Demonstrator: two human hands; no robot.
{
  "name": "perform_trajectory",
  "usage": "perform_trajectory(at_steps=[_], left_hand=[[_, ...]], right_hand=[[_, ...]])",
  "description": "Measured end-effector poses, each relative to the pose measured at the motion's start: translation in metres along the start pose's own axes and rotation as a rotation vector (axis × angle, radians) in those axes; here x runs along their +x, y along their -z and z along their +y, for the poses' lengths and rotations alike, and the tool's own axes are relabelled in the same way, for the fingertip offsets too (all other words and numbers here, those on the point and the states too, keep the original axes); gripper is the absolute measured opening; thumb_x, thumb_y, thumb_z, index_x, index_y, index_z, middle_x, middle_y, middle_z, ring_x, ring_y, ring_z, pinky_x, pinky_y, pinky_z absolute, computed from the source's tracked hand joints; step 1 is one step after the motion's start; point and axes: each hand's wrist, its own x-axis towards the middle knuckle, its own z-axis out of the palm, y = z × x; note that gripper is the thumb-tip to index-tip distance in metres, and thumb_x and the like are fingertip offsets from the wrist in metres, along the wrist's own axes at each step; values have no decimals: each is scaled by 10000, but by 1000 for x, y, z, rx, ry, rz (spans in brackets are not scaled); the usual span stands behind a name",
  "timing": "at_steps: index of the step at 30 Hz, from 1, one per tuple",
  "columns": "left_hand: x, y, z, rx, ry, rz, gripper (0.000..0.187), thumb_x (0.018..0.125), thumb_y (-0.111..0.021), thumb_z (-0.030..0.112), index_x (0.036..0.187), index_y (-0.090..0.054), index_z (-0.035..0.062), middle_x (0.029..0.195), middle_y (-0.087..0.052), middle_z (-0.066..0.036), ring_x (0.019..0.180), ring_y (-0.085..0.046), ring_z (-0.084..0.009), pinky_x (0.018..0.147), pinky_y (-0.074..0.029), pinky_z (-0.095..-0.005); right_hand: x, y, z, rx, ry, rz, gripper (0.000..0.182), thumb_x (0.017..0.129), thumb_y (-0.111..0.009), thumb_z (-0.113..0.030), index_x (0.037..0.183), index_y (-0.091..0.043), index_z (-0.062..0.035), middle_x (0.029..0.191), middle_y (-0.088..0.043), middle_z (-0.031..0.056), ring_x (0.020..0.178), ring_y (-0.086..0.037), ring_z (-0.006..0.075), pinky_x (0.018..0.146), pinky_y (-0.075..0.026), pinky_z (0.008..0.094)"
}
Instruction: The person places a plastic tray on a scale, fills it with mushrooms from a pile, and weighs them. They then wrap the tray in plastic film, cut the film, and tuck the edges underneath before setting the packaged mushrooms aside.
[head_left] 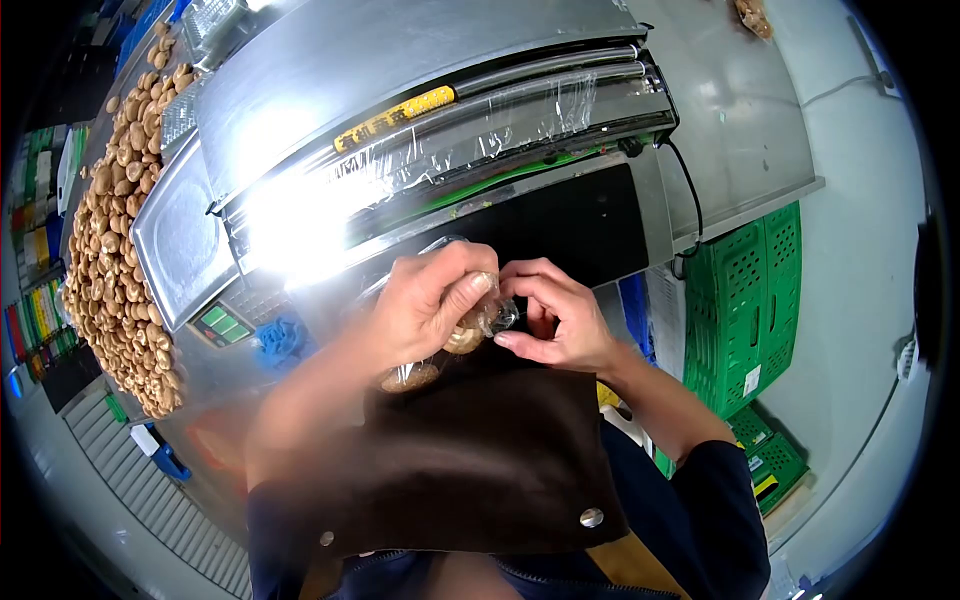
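Note:
My left hand (432, 300) is closed around a pack of mushrooms (410, 377) in clear plastic, held close in front of the dark brown apron (470, 460). Brown mushroom caps show below and beside the fingers; the rest of the pack is behind the hand. At its right end, my right hand (560, 318) has its fingers curled, pinching crumpled clear film (498, 316). Both hands are just in front of the film wrapping machine (480, 145) and its black plate (590, 225).
A large heap of loose mushrooms (110, 240) lies on the left, beside a weighing scale (180, 235) and clear plastic trays (212, 25). A blue crumpled cloth (281, 342) sits near the scale's display. Green crates (745, 310) stand on the right. A black cable (690, 180) hangs from the machine.

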Motion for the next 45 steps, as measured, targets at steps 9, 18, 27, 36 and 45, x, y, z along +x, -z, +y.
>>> perform_trajectory(at_steps=[9,18,27,36,45], left_hand=[[5,1,0,268,-198,3,66,958,-492,97,984,-518,43,929,-567,-120,687,-601,-195,638,-500,-287],[5,-3,0,344,-54,-143,71,921,-554,95,967,-517,56,935,-576,-104,664,-605,-226,571,-502,-311],[6,-3,5,228,10,-37,233,903,-577,122,1088,-467,31,1208,-454,-157,888,-583,-203,693,-509,-301],[0,-1,-11,124,-102,-83,680,933,-436,506,1364,-264,9,1371,-310,-211,1025,-547,-306,730,-505,-370],[-9,8,-9,-31,-10,-50,710,942,-414,528,1406,-219,27,1381,-321,-202,1234,-443,-341,998,-403,-453]], right_hand=[[-1,3,7,82,90,-75,208,749,-735,-60,928,-631,-52,1149,-541,54,634,-511,55,582,-443,212],[-3,10,7,563,-258,-297,248,818,-688,-125,975,-532,-14,835,-622,46,740,-593,82,607,-462,235],[8,7,-16,162,-126,-45,107,849,-679,-95,917,-677,-12,719,-637,32,650,-570,65,595,-472,229],[26,4,-31,199,-412,56,242,926,-588,-202,804,-660,-6,536,-510,-14,468,-452,44,455,-350,207],[20,23,5,166,-294,432,392,993,-459,-311,821,-617,4,716,-585,39,593,-523,70,527,-426,206]])
